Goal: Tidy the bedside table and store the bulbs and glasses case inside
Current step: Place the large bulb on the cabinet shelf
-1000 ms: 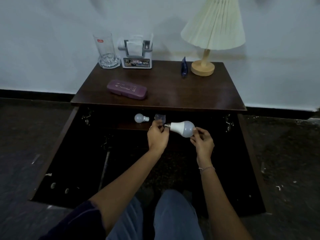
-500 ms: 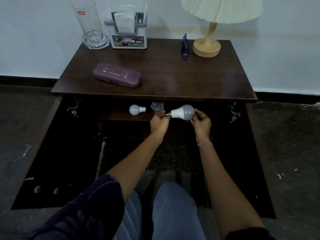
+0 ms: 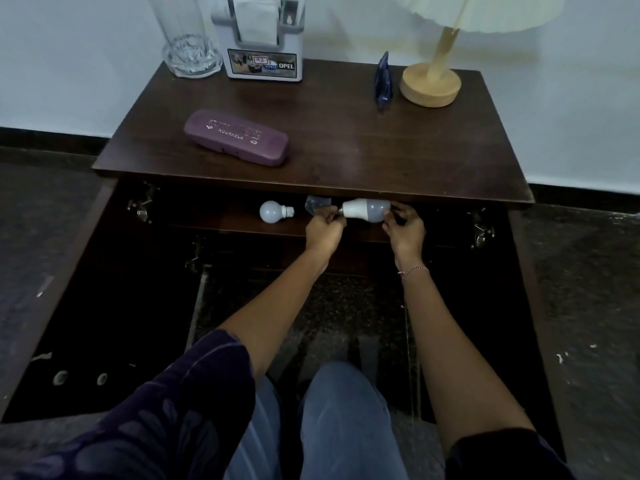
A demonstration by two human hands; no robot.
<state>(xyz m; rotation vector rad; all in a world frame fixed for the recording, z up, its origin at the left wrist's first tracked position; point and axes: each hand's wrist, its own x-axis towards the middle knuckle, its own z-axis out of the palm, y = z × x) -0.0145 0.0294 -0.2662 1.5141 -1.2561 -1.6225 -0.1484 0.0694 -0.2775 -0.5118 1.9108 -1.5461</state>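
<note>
Against the wall at twelve o'clock, the dark wooden surface [image 3: 346, 140] is seen with its doors swung open. At its one o'clock corner a lamp [image 3: 431, 83] is set; at eleven o'clock a glass [image 3: 188, 46] and a tissue holder [image 3: 263, 39] are placed side by side. A purple glasses case [image 3: 237, 137] is laid at ten o'clock. On the inner shelf [image 3: 221, 221], a large bulb [image 3: 365, 210] is held lying sideways, its base pinched by the left hand [image 3: 323, 232] and its dome gripped by the right hand [image 3: 405, 230]. A small bulb [image 3: 273, 212] is laid at its nine o'clock.
</note>
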